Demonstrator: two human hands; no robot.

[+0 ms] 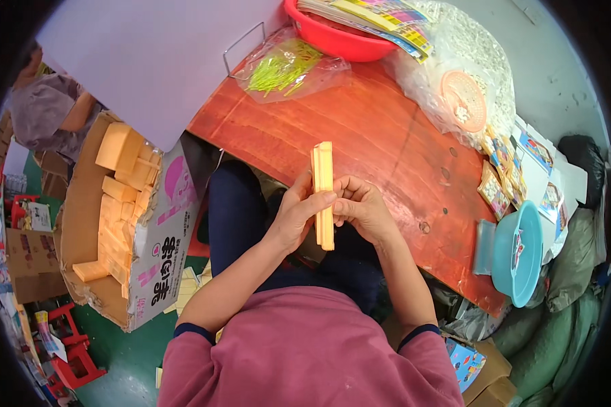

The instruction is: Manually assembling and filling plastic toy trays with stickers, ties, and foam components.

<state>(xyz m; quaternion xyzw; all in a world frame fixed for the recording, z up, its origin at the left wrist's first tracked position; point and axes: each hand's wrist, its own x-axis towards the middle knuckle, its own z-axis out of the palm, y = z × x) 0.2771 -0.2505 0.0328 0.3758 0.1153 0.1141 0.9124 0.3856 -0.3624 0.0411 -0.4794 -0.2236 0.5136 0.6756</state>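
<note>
step in hand: judged to be two-handed handling of a long yellow piece (324, 166), held near upright in the view, in front of the torso by the near edge of the bench (387, 136). the left hand (296, 211) grips it, thumb across the front face. the right hand (366, 209) has fingers curled and thumb at the right edge; whether it pinches or merely presses, cannot tell. the next move appears to call for a steady left grip and light right fingertip control.

obscured: the piece's rear face and the left fingers behind it. contents low in the carton (141, 298) of yellow pieces (115, 227) are hidden; a co-worker (47, 112) at left is partly cut off.
</note>
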